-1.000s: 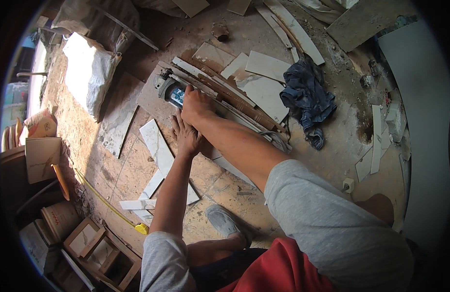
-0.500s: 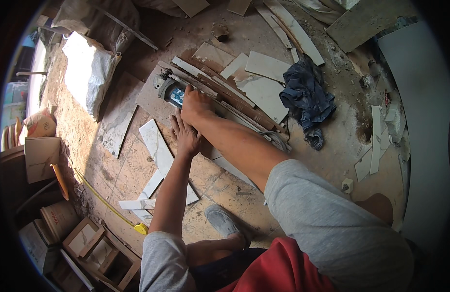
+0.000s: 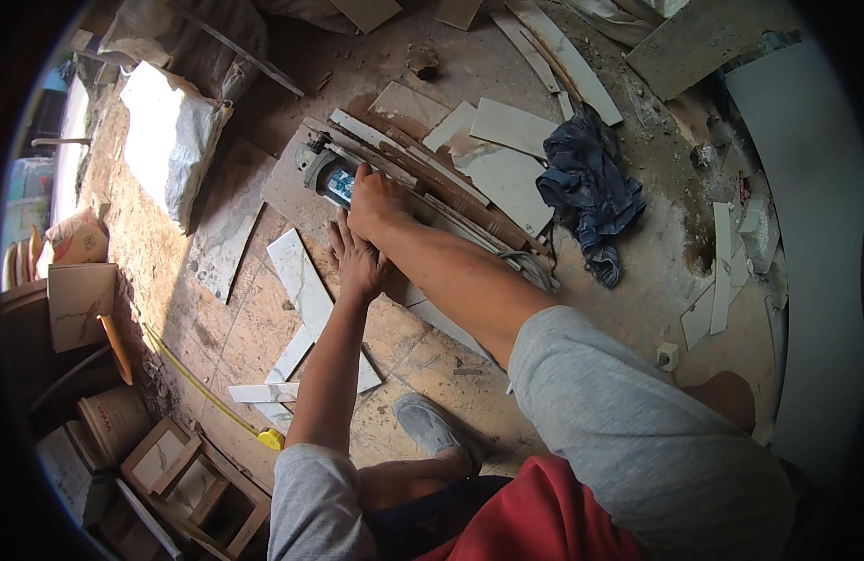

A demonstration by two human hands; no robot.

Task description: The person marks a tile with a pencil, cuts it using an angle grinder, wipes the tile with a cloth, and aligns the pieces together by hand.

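- Right hand [image 3: 378, 200]: is holding the power tool [image 3: 340, 185], which is sitting over a slab [image 3: 286, 193] beside stacked strips [image 3: 441, 176].
- Left hand [image 3: 361, 266]: is lying close by, fingers outstretched; whether it is gripping anything cannot be told.
- Hazard: a slipping tool could be endangering those nearby fingers.

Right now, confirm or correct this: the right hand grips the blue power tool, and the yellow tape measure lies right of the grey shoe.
One side is wrong: the head view shows the yellow tape measure left of the grey shoe. The right hand does grip the blue power tool.
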